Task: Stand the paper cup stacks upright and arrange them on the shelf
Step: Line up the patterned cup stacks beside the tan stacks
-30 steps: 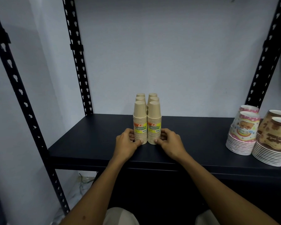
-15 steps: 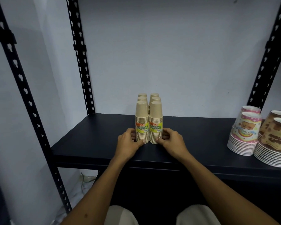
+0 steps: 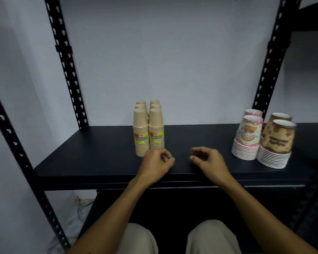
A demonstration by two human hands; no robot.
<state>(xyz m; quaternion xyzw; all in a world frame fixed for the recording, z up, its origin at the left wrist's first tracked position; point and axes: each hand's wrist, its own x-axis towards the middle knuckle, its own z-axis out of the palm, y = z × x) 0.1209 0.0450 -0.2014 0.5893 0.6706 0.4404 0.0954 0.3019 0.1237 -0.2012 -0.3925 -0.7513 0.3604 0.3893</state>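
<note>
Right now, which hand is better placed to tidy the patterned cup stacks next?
Probably the right hand: it hangs empty nearer the pink stacks and brown stacks. The left hand sits by the finished kraft stacks.

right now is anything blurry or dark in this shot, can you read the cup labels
Head view: dim, even light; the left post is smeared by motion blur and bowed by the wide lens; labels on the tan cups too soft to read; black shelf shows little detail.
</note>
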